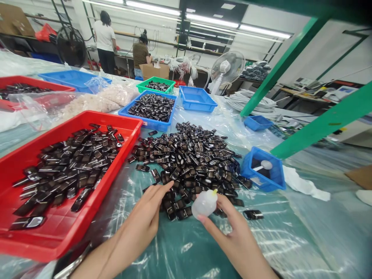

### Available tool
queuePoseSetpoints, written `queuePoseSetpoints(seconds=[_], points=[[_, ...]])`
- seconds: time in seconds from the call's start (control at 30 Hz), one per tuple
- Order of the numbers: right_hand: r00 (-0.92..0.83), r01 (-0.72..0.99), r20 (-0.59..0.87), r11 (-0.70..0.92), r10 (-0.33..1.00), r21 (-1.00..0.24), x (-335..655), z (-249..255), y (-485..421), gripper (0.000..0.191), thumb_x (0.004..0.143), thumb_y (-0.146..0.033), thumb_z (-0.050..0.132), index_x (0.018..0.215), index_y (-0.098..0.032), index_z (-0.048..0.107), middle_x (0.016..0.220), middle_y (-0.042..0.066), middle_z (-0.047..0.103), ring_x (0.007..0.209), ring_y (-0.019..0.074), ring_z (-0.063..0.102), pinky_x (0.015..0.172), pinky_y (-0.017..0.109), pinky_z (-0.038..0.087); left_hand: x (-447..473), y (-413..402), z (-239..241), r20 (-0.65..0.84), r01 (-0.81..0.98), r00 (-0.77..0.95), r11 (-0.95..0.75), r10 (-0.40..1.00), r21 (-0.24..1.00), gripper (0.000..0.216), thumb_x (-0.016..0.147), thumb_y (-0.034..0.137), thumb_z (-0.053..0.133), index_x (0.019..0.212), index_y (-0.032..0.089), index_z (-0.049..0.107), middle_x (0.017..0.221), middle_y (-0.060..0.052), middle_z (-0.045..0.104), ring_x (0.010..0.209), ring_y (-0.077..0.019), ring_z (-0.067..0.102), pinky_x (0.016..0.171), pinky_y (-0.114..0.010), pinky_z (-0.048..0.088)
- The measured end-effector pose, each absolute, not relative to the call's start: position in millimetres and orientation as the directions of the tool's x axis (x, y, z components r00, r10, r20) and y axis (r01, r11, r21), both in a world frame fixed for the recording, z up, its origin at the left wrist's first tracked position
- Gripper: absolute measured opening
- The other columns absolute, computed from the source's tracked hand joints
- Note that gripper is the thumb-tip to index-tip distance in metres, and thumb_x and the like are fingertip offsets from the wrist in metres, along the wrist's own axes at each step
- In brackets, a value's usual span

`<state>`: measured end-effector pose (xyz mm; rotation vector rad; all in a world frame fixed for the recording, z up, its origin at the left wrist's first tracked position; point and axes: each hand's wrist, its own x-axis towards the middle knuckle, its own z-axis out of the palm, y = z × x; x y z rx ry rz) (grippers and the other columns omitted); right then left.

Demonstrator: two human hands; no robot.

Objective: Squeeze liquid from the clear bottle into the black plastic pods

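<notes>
A big pile of small glossy black parts lies on the plastic-covered table in front of me. My left hand reaches into the near edge of the pile, fingers stretched out and touching the parts, holding nothing that I can see. My right hand is closed round a small translucent squeeze bottle with a yellow-tipped nozzle, held just above the pile's near edge. One loose black part lies to the right of that hand.
A red tray with several black parts sits at my left. Blue trays, a green tray and small blue bins stand beyond. Green frame bars cross at right. Two people work at a far bench.
</notes>
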<state>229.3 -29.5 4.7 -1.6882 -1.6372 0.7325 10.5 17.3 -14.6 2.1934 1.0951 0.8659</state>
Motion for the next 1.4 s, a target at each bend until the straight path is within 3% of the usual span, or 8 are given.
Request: queuePoseSetpoints(seconds=[0.13, 0.23, 0.47, 0.7, 0.8, 1.0, 1.17, 1.4], points=[[-0.050, 0.427, -0.034, -0.009, 0.998, -0.904, 225, 10, -38, 0.029, 0.089, -0.037, 0.055, 0.116, -0.027, 0.050, 0.109, 0.008, 0.066, 0.105, 0.0254, 0.063, 0.088, 0.043, 0.051, 10, 15, -8, 0.289, 0.484, 0.457, -0.508, 0.841, 0.713, 0.045, 0.091, 0.002, 0.028, 0.128, 0.022, 0.042, 0.110, -0.009, 0.057, 0.104, -0.0207, 0.057, 0.090, -0.040, 0.050], [-0.164, 0.300, -0.111, -0.058, 0.980, -0.952, 217, 12, -45, 0.028, 0.091, -0.041, 0.052, 0.116, -0.028, 0.049, 0.108, 0.007, 0.068, 0.103, 0.0232, 0.064, 0.079, 0.036, 0.055, 11, 13, 0, 0.267, 0.479, 0.437, -0.473, 0.859, 0.739, 0.031, 0.093, 0.007, 0.027, 0.113, 0.021, 0.046, 0.101, -0.007, 0.056, 0.094, -0.0195, 0.058, 0.082, -0.036, 0.052], [-0.118, 0.441, -0.190, -0.120, 0.975, -0.889, 214, 7, -39, 0.036, 0.094, -0.048, 0.043, 0.124, -0.028, 0.038, 0.134, 0.012, 0.054, 0.122, 0.0254, 0.052, 0.079, 0.035, 0.054, 15, 10, 8, 0.150, 0.519, 0.452, -0.396, 0.880, 0.758, 0.020, 0.099, 0.023, 0.032, 0.087, 0.021, 0.048, 0.080, -0.001, 0.054, 0.074, -0.0176, 0.055, 0.067, -0.031, 0.048], [-0.038, 0.387, -0.142, -0.116, 0.989, -0.915, 221, 12, -37, 0.036, 0.092, -0.053, 0.045, 0.119, -0.029, 0.040, 0.126, 0.012, 0.059, 0.112, 0.0250, 0.058, 0.073, 0.032, 0.054, 17, 4, 4, 0.143, 0.517, 0.544, -0.465, 0.827, 0.719, 0.017, 0.090, 0.017, 0.038, 0.075, 0.020, 0.045, 0.071, 0.000, 0.053, 0.068, -0.0174, 0.054, 0.062, -0.029, 0.044], [-0.001, 0.380, -0.101, -0.093, 0.995, -0.920, 223, 12, -38, 0.034, 0.092, -0.051, 0.048, 0.118, -0.029, 0.043, 0.121, 0.010, 0.062, 0.110, 0.0240, 0.060, 0.081, 0.034, 0.053, 19, 2, -3, 0.169, 0.503, 0.586, -0.520, 0.792, 0.691, 0.014, 0.084, 0.015, 0.042, 0.071, 0.020, 0.043, 0.068, 0.000, 0.051, 0.065, -0.0180, 0.052, 0.058, -0.029, 0.041], [-0.014, 0.424, -0.024, -0.016, 1.000, -0.906, 225, 15, -38, 0.035, 0.092, -0.049, 0.050, 0.122, -0.031, 0.048, 0.110, 0.007, 0.067, 0.102, 0.0239, 0.063, 0.084, 0.036, 0.052, 15, -2, -1, 0.182, 0.506, 0.625, -0.572, 0.759, 0.645, 0.018, 0.094, 0.027, 0.043, 0.078, 0.021, 0.043, 0.073, -0.001, 0.056, 0.067, -0.0196, 0.055, 0.059, -0.032, 0.044], [0.031, 0.323, -0.004, -0.013, 1.000, -0.946, 228, 20, -45, 0.036, 0.089, -0.052, 0.053, 0.122, -0.038, 0.048, 0.112, 0.003, 0.069, 0.092, 0.0182, 0.068, 0.076, 0.026, 0.055, 5, -5, 12, 0.209, 0.488, 0.576, -0.537, 0.790, 0.688, 0.011, 0.097, 0.026, 0.033, 0.100, 0.021, 0.043, 0.081, -0.003, 0.060, 0.070, -0.0177, 0.062, 0.065, -0.030, 0.052], [0.156, 0.324, 0.147, 0.090, 0.977, -0.942, 234, 33, -51, 0.027, 0.079, -0.057, 0.063, 0.096, -0.037, 0.069, 0.087, -0.002, 0.073, 0.066, 0.0126, 0.066, 0.056, 0.014, 0.051, -1, -1, 15, 0.224, 0.477, 0.612, -0.581, 0.758, 0.659, 0.025, 0.100, 0.026, 0.032, 0.124, 0.028, 0.039, 0.110, -0.004, 0.060, 0.097, -0.0182, 0.063, 0.083, -0.030, 0.054]])
